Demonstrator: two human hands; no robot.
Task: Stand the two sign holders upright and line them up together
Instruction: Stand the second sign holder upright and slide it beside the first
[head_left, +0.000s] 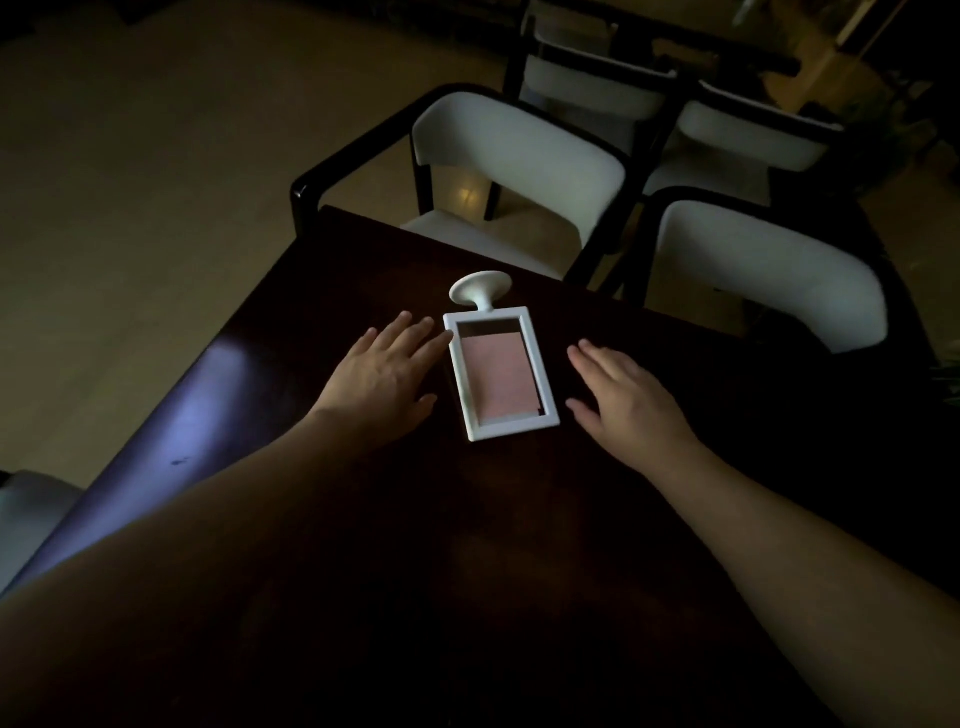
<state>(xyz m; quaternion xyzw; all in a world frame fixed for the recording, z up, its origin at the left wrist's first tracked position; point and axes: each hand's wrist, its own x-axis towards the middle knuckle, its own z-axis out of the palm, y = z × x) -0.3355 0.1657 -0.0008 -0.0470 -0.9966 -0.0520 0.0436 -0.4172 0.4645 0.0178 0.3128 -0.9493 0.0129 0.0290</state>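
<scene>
A white sign holder lies flat on the dark wooden table, its round foot pointing away from me and a pinkish card in its frame. Only this one holder is visible; whether another lies under it I cannot tell in the dim light. My left hand rests palm down just left of the frame, fingers spread, fingertips touching or nearly touching its upper left edge. My right hand hovers palm down a short gap to the right of the frame, fingers apart. Neither hand holds anything.
Several white-cushioned chairs with black frames stand past the table's far edge, another at the far right. The table's left edge catches a bluish glare. Beige floor lies to the left. The room is dim.
</scene>
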